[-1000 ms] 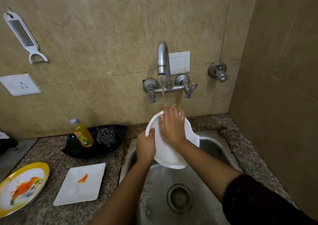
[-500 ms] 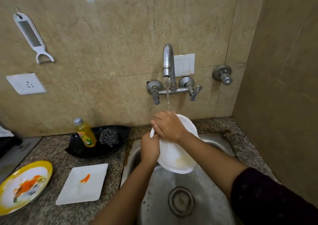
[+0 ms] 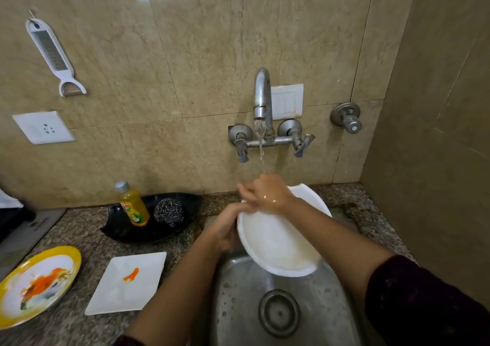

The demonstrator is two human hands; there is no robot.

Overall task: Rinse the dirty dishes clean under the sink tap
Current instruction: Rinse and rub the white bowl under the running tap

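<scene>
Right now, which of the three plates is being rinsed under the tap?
The round white plate, held over the sink by both hands; the square white plate and yellow-rimmed plate lie on the counter.

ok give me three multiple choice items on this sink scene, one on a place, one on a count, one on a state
1. Where is the steel scrubber?
A. in the black dish
B. in the sink
C. on the square plate

2. How many dirty plates wait on the counter?
A. one
B. two
C. four

3. The tap is:
A. off
B. running
C. dripping only

Answers:
1 A, it lies in the black dish beside the soap bottle.
2 B, the yellow-rimmed plate and the square white plate.
3 B, a stream falls onto the right hand above the white bowl that the left hand steadies.
</scene>
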